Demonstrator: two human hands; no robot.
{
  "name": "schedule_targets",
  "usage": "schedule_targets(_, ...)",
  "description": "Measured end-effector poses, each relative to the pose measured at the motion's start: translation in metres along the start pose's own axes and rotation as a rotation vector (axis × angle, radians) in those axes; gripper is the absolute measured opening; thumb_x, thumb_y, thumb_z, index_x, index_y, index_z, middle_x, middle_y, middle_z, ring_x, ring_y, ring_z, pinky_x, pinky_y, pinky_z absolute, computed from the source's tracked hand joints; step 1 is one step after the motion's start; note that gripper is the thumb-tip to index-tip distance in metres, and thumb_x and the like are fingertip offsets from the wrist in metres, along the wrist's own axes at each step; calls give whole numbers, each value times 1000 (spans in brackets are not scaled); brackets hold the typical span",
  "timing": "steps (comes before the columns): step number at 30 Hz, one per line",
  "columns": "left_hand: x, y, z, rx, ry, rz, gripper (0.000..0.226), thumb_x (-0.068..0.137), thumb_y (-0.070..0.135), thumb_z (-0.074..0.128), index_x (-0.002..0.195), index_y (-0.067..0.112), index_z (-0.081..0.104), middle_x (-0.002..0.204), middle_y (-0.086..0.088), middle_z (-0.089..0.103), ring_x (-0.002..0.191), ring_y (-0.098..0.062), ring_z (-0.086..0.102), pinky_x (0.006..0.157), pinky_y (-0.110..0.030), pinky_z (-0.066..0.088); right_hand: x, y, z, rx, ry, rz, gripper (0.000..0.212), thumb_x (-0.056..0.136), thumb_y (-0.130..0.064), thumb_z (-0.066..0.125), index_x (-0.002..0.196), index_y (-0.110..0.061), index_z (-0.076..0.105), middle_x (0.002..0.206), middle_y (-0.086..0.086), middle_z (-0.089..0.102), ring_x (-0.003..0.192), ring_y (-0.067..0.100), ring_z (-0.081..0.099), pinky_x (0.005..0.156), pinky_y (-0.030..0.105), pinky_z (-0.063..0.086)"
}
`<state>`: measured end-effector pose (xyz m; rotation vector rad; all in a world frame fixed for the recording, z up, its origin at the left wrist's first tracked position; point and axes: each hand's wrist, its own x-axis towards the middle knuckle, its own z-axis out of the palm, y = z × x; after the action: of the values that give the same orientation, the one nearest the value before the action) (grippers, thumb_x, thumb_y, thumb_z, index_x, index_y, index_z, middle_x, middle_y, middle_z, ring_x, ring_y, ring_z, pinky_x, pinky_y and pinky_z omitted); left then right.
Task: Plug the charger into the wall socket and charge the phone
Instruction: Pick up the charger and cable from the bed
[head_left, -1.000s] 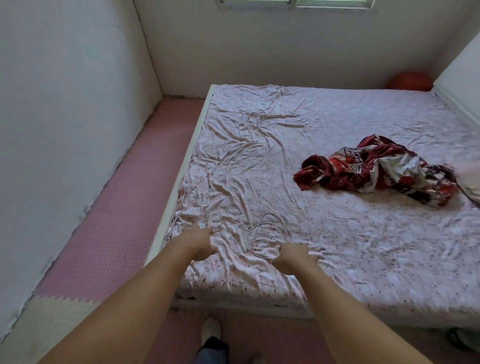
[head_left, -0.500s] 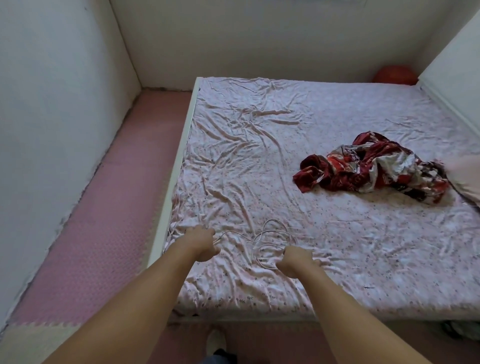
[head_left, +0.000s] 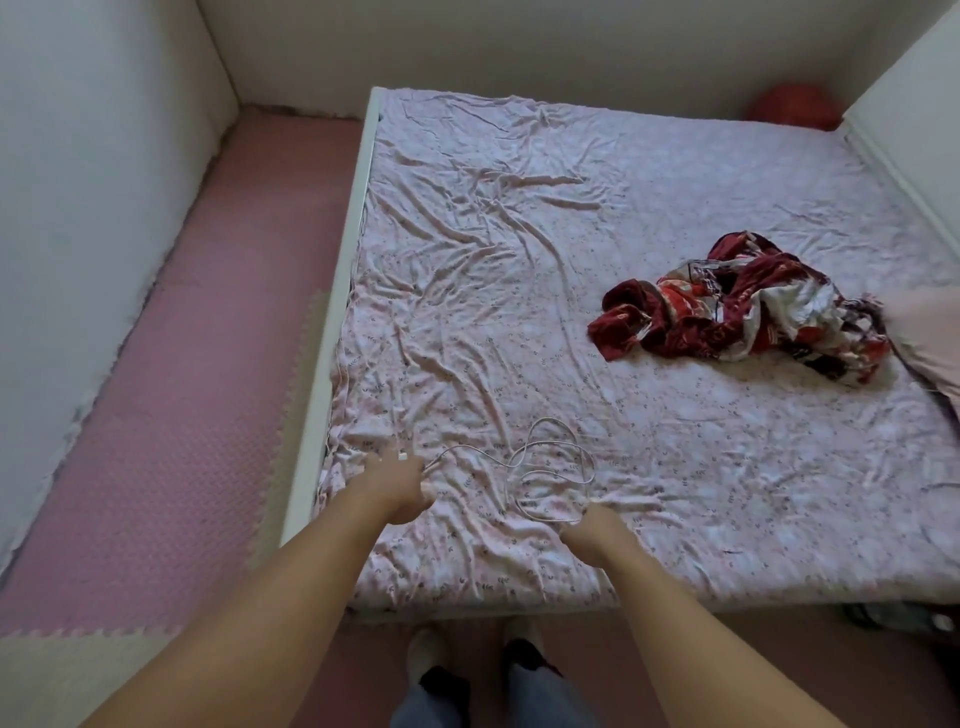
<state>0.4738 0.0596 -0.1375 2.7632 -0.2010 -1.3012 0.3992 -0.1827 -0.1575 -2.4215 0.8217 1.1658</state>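
Observation:
A white charger cable (head_left: 545, 467) lies in loose loops on the pink bed sheet (head_left: 519, 286) near the bed's front left corner. Its small white plug end (head_left: 401, 457) sits at the fingertips of my left hand (head_left: 397, 486), which is curled over it on the sheet. My right hand (head_left: 589, 532) rests on the sheet at the near side of the loops, fingers bent down at the cable; whether it grips the cable I cannot tell. No phone and no wall socket are in view.
A crumpled red and white cloth (head_left: 743, 312) lies at the bed's right. A pale pillow edge (head_left: 930, 332) shows far right. A pink foam floor mat (head_left: 197, 364) runs between bed and left wall. My feet (head_left: 467, 660) stand at the bed's foot.
The camera has tilted further down and shifted. My left hand has slid slightly so the plug end shows at its fingertips. My right hand stays at the cable loops.

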Motion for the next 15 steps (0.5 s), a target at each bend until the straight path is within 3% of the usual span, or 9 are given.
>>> schedule_targets(4,18,-2,13,-41,-37,-15,63,94,46,45,146,16,29,147,-20,32,129,-37,41,103,-43,42,12,7,6,174,-55,47,77,94,-22,48,152,-5,0,131,17,58,118,33,55,98,41,47)
schedule_targets(7,34,-3,25,-99,-51,-46,63,93,45,46,148,19,28,147,-17,34,124,-34,44,100,-39,42,31,11,12,287,-129,99,81,93,-19,48,152,-2,-5,102,17,54,74,23,51,62,31,42)
schedule_targets(9,50,-4,36,-155,-55,-70,62,93,43,47,148,20,27,150,-15,28,129,-36,39,104,-41,37,47,9,16,344,-158,132,75,91,-14,46,151,0,3,95,16,57,67,20,53,54,32,42)
schedule_targets(12,90,-6,63,-307,-52,-111,60,93,37,49,147,23,27,155,-13,23,138,-36,30,111,-46,31,88,8,33,467,-167,202,73,91,-15,50,150,-2,11,94,16,60,93,32,61,81,48,56)
schedule_targets(15,144,-9,100,-473,-25,-199,59,92,34,50,147,30,27,152,-14,23,138,-36,27,110,-47,32,144,7,59,703,-171,307,77,90,-22,56,152,-14,11,125,20,56,109,38,57,96,52,50)
